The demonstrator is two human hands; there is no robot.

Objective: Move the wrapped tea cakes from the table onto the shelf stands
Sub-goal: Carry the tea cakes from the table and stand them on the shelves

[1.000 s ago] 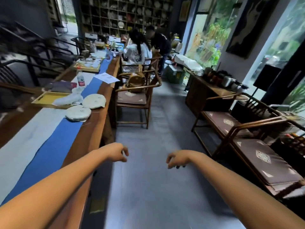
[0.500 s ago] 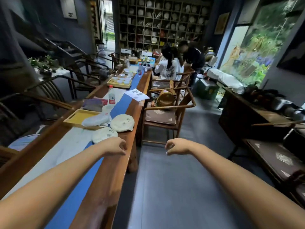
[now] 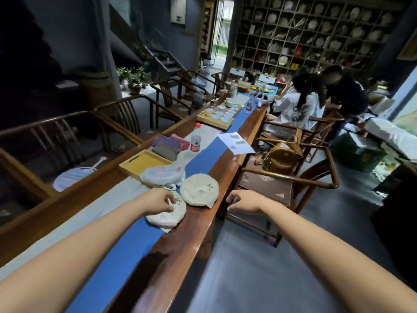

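Note:
Two round tea cakes in white paper lie on the long wooden table [image 3: 178, 245]. The nearer tea cake [image 3: 168, 216] rests on the blue runner, and my left hand [image 3: 159, 201] hovers over its near edge with fingers curled and apart, holding nothing. The farther tea cake [image 3: 199, 189] lies just beyond it by the table's right edge. My right hand [image 3: 242, 201] hangs loosely curled beyond the table's right edge, level with the cakes, empty. The grid shelf [image 3: 316, 35] with many wrapped cakes fills the far wall.
A crumpled white wrapper [image 3: 163, 176] and a yellow tray [image 3: 142, 163] lie behind the cakes. Farther along stand a water bottle [image 3: 195, 141], a paper sheet [image 3: 237, 143] and a tray of cups [image 3: 217, 116]. Wooden chairs [image 3: 291, 177] flank the table; two people sit at the far right.
I have moved forward along the table, so the cakes are closer. My left hand has come over the nearer cake, and my right hand has reached level with the table edge.

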